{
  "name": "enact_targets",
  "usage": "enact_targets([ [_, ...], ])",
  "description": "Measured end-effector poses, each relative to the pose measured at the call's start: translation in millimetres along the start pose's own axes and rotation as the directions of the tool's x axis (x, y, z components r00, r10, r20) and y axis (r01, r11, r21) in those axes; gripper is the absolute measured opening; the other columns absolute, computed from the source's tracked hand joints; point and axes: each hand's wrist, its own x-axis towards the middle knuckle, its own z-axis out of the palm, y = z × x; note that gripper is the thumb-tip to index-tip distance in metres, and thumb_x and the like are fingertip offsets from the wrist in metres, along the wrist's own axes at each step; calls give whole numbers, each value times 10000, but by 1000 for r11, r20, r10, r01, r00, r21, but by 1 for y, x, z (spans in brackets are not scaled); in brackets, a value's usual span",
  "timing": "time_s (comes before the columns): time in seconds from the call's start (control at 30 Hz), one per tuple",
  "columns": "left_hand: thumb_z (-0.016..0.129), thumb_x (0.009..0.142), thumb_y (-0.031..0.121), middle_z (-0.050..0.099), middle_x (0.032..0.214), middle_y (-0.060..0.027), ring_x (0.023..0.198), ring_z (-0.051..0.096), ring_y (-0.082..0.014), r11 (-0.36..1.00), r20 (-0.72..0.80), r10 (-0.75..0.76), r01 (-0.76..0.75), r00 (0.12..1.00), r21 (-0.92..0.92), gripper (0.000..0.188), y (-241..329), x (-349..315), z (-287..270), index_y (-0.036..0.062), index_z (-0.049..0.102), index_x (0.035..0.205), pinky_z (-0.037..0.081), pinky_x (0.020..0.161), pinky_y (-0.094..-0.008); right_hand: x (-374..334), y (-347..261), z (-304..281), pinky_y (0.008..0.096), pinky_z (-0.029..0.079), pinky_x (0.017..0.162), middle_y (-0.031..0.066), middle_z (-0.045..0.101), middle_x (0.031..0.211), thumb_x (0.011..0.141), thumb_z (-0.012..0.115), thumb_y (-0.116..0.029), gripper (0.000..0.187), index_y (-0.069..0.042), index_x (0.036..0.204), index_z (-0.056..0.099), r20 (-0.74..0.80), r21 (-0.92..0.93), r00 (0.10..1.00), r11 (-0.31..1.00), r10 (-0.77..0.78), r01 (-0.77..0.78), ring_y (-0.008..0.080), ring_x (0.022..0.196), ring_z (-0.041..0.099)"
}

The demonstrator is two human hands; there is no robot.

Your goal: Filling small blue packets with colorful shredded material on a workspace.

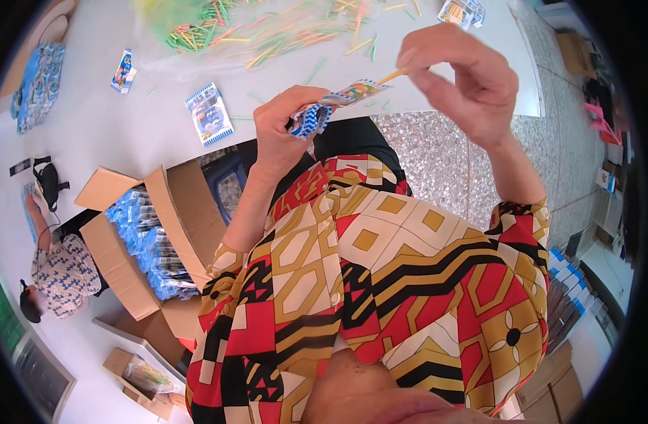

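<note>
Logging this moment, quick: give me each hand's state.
Left hand: closed, holding blue-and-white packaging.
Right hand: thumb and fingers pinched on a thin yellow stick.

Passable at 9, cluttered from 10 to 1.
Clocked from left hand (281,116): partly obstructed at 9 by flat packet (209,116), open over bare tabletop (150,134) beyond; littered from 10 to 1 with coloured sticks (193,35); bridged before 3 by raised wrapper (355,92) and stick (394,75) up to right hand (412,74); walled at 8 by open carton (172,219), flaps spread; open at 4 above speckled floor (444,169).
</note>
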Motion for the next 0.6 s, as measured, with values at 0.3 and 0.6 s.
enact_targets([
  [0.3,645,632,-80,654,827,-67,715,622,-156,998,18,46,-45,999,-37,282,-3,-2,-13,7,643,900,467,623,-230,14,-1,34,254,464,673,82,604,981,718,617,62,225,-31,922,641,209,-354,977,935,53,25,179,863,576],
  [0.6,698,723,5,631,740,-24,650,552,-55,984,-25,-109,104,994,-143,169,-2,-2,-6,14,636,880,425,587,-185,-26,32,34,257,451,777,29,571,1069,804,621,-94,382,-59,1173,530,72,4,918,920,391,-392,102,895,532],
])
